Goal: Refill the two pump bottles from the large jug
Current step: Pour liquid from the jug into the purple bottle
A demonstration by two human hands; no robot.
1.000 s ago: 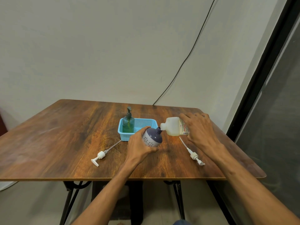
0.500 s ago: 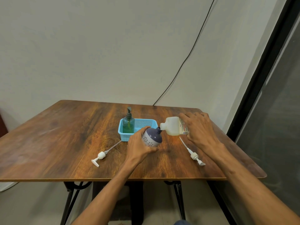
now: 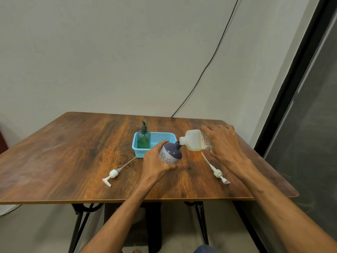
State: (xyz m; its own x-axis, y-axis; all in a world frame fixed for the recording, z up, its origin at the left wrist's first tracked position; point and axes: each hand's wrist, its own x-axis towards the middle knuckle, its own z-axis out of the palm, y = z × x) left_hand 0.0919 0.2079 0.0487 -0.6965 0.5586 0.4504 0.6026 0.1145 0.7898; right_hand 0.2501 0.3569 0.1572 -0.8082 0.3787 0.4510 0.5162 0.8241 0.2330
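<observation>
Jug: a pale translucent plastic container lying nearly on its side in the air above the table's right half, mouth pointing left and meeting the neck of the round bottle. Yellowish liquid sits along its lower side; it looks partly full, so probably moderate in weight and shifting as it tips.
Jug grip: the right hand wraps over the labelled body from above, fingers closed around it. Smooth plastic with soap about may be slippery; a hold round the wide body seems the safest.
Round bottle: purple top, pale flowered lower part, tilted to the right so its open neck faces the jug. Likely light and rigid, apt to roll if let go.
Bottle grip: the left hand cups it from the near-left side, fingers closed on its body.
Loose pumps: one white pump lies near left on the table, another pump near right, both well apart from the bottles.
Basket: blue, just beyond the round bottle, holding the green pump bottle upright in its left end, pump fitted.
Risk: the narrow neck could overflow; whether liquid is flowing cannot be told.
</observation>
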